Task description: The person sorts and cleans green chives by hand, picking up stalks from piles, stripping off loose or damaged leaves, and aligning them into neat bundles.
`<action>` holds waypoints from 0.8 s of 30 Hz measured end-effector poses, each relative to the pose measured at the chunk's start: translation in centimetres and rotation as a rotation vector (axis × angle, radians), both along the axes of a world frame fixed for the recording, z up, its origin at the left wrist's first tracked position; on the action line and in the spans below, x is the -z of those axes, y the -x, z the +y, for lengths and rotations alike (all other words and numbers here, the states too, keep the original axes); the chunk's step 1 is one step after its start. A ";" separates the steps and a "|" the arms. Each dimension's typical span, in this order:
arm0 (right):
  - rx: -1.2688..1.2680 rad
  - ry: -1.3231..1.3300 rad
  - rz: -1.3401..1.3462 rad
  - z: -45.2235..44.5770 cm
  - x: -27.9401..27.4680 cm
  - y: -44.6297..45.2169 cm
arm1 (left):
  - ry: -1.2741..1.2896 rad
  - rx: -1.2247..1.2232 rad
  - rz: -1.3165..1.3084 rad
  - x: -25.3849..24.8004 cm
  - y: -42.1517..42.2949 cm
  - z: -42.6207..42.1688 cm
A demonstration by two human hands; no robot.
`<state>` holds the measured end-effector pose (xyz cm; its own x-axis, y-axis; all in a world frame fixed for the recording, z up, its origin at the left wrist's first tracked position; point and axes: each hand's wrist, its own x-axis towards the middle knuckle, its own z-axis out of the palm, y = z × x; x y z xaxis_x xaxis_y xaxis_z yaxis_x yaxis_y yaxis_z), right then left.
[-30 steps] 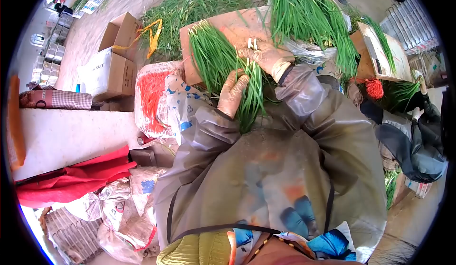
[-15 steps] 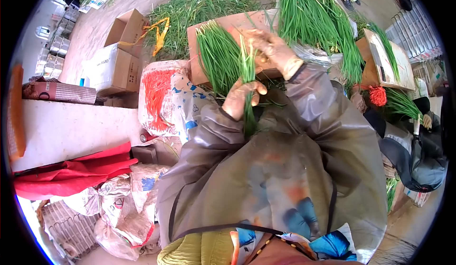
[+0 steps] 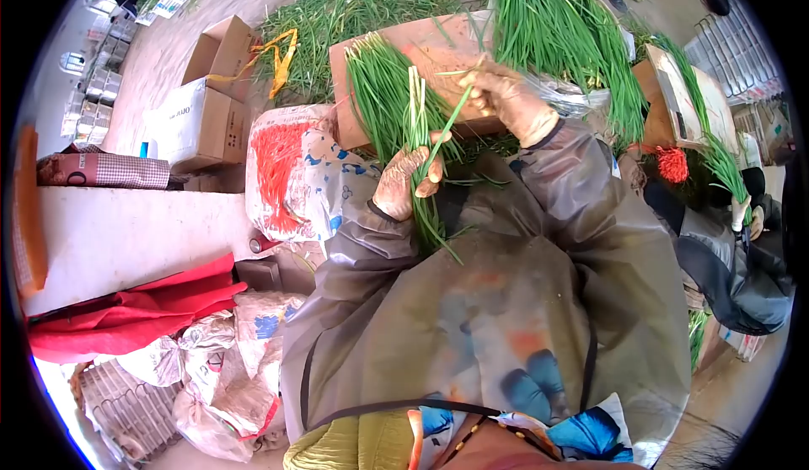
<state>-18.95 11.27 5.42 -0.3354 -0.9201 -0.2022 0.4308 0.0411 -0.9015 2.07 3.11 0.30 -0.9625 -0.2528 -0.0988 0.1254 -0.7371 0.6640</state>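
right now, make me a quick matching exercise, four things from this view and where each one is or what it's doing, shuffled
1. left hand
2. right hand
3. red ties
4. yellow strap

A. spread on the white sack with blue print
B. wrapped around a small upright bunch of green stalks
C. trailing beside the open cardboard box
D. fingertips at thin loose stalks, raised clear of the bunch

Pairs: 1-B, 2-D, 3-A, 4-C
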 end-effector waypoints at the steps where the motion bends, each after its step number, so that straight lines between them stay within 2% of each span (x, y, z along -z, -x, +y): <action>1: 0.085 0.018 0.023 0.1 0.3 0.6 | 0.000 -0.006 0.002 0.2 -0.1 -0.2; 3: 0.159 0.125 -0.071 0.8 1.0 3.2 | 0.007 -0.050 -0.006 0.4 -0.4 -0.2; 5: 0.327 0.157 -0.021 1.8 1.5 7.1 | 0.041 -0.095 -0.050 0.3 -0.5 -0.3; 7: 0.513 -0.100 0.388 3.5 2.9 11.2 | 0.077 -0.138 -0.099 0.4 -0.7 -0.4; 9: 0.121 -1.140 1.553 4.1 2.0 10.8 | 0.061 -0.267 -0.152 1.3 -0.3 -0.8; 10: 0.215 -1.176 1.697 3.7 3.9 10.1 | 0.097 -0.227 -0.144 1.8 -0.1 -1.2; 11: 0.149 -0.956 1.627 4.0 5.2 9.7 | 0.100 -0.229 -0.165 2.3 0.3 -1.4; 13: 0.206 -0.339 1.066 3.0 6.8 4.0 | -0.054 -0.243 -0.106 4.2 1.7 -1.8; 14: 0.019 -0.237 0.836 2.3 10.9 2.9 | -0.139 -0.257 -0.066 5.7 2.8 -2.2; 15: -0.093 -0.172 0.503 1.5 9.1 -1.7 | -0.155 -0.336 -0.115 6.5 3.7 -2.6; 17: -0.118 -0.082 0.498 0.0 12.6 -6.8 | -0.189 -0.407 -0.128 6.7 5.3 -3.7; 19: -0.023 -0.120 0.673 -1.6 9.3 -8.7 | -0.200 -0.392 -0.128 7.7 6.8 -6.0; 20: 0.045 -0.046 0.685 -2.7 10.0 -8.2 | -0.098 -0.406 -0.126 7.8 7.1 -6.9; 22: 0.098 -0.094 0.768 -5.7 12.0 -6.2 | 0.154 -0.407 -0.148 6.1 7.9 -8.8; 23: 0.105 -0.123 0.818 -7.3 12.6 -5.1 | 0.065 -0.367 -0.108 5.8 8.3 -10.2; 24: 0.123 -0.116 0.820 -8.9 11.2 -4.5 | 0.129 -0.407 -0.187 5.9 8.8 -11.7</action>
<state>-14.43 2.38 -5.82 -0.5142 -0.8557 0.0585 -0.3518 0.1482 -0.9242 -6.70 -8.64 -5.62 -0.7512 -0.6276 -0.2045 0.2561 -0.5627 0.7860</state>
